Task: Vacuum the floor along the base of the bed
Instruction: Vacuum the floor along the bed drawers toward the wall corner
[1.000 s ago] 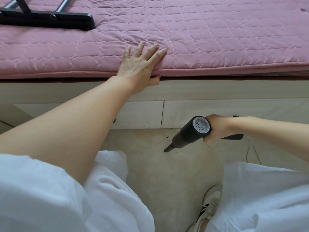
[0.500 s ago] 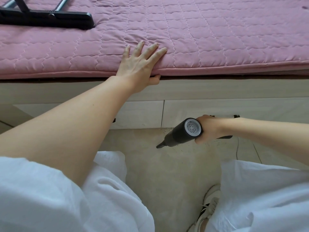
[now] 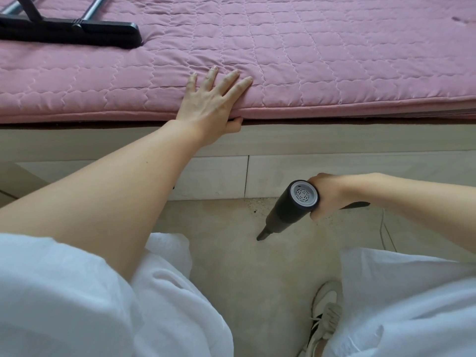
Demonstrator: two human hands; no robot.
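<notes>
Right hand (image 3: 325, 195) grips the handle of a handheld vacuum (image 3: 292, 206), fingers curled round it; the handle's end pokes out right of the wrist. The vacuum's body is black with a grey vented rear cap facing the camera, tilted down and to the left. Nozzle tip (image 3: 261, 236) is at or just above the floor (image 3: 231, 253); contact cannot be told. The tip sits near the bed base (image 3: 334, 173), slightly out from it. Dark specks of dirt (image 3: 253, 206) lie on the floor right at the foot of the base, just far-left of the vacuum.

Left hand (image 3: 212, 106) lies flat on the edge of the pink quilted mattress pad (image 3: 309, 60), fingers straight and spread, holding nothing, thumb hooked under the pad's edge against the bed frame. The arm stretches in from near left.

Far left on the pad lies a black floor-brush head (image 3: 77, 30) with metal tubes running out of view.

A thin pale cord (image 3: 382, 228) runs across the floor at right. White clothing (image 3: 64, 292) fills the near corners, and a pale sneaker (image 3: 324, 313) shows at the near edge between them.
</notes>
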